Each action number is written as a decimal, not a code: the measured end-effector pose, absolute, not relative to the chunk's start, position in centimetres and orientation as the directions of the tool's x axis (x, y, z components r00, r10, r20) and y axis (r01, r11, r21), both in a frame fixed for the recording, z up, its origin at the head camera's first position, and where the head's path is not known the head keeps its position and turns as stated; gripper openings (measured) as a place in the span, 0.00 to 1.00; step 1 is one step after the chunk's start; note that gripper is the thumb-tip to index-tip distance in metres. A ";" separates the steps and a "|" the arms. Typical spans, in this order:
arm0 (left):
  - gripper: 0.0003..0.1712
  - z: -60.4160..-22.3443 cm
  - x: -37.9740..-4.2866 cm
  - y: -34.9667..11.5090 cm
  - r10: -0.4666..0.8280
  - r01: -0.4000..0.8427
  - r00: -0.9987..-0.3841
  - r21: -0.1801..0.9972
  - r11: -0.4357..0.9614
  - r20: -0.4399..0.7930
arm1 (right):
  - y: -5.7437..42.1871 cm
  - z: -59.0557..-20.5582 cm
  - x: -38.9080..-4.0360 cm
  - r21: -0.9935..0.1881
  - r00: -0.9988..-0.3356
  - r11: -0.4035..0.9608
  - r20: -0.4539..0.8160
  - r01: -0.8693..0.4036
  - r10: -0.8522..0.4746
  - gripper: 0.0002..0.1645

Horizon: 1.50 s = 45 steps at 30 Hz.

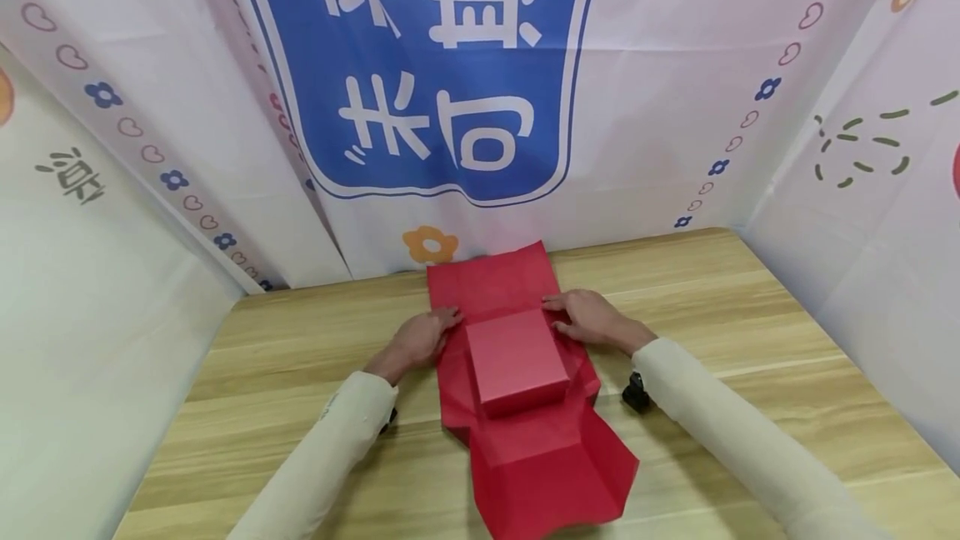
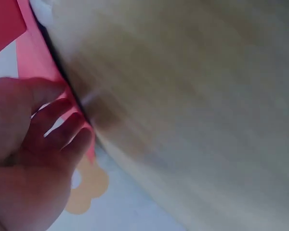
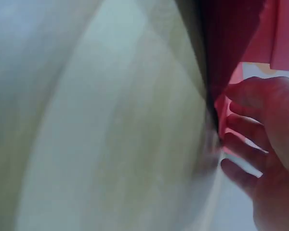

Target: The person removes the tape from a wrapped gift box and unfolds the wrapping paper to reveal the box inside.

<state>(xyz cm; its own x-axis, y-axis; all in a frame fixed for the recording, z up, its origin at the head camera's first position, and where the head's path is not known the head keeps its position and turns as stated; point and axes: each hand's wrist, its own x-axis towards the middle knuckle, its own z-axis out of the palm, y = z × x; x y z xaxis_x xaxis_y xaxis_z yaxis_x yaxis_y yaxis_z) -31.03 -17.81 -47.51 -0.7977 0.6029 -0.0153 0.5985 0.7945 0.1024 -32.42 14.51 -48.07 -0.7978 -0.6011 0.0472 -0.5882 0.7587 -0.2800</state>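
A flat-topped red box (image 1: 517,361) sits on a sheet of red wrapping paper (image 1: 495,282) that is spread out and creased. My left hand (image 1: 422,338) touches the paper's left edge beside the box's far corner. In the left wrist view, the thumb and fingertips of this hand (image 2: 33,130) lie along that edge. Across the box, my right hand (image 1: 592,319) has its fingers on the paper's right side, close to the box. The right wrist view has the fingers of that hand (image 3: 260,130) spread apart and loosely bent at the paper's edge.
The near end of the paper (image 1: 555,490) stands up at its folded sides. Beneath everything is a wood-grain table (image 1: 712,298). A printed cloth (image 1: 645,148) hangs right behind the table, with more cloth at both sides. Dark wrist devices (image 1: 636,394) show under the sleeves.
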 end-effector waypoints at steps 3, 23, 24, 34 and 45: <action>0.29 -47.5 -30.4 -17.9 0.631 0.611 -0.764 0.163 0.774 -0.133 | 14.8 -47.9 -31.8 -0.282 -0.775 0.750 -0.034 -0.598 -0.631 0.32; 0.44 -48.6 -29.1 -18.0 0.544 0.530 -0.795 0.128 0.838 -0.267 | 14.9 -48.3 -31.1 -0.333 -0.687 0.736 -0.273 -0.590 -0.674 0.45; 0.43 -48.5 -28.8 -17.9 0.538 0.536 -0.799 0.088 0.840 -0.269 | 14.8 -48.2 -31.1 -0.335 -0.691 0.735 -0.262 -0.590 -0.674 0.45; 0.45 -47.2 -25.7 -17.1 0.567 0.575 -0.779 0.055 0.816 -0.268 | 15.0 -47.6 -29.2 -0.234 -0.719 0.734 -0.161 -0.638 -0.676 0.40; 0.67 -47.2 -28.4 -17.4 0.495 0.507 -0.791 0.067 0.859 -0.360 | 15.3 -47.5 -31.1 -0.331 -0.725 0.760 -0.248 -0.559 -0.642 0.57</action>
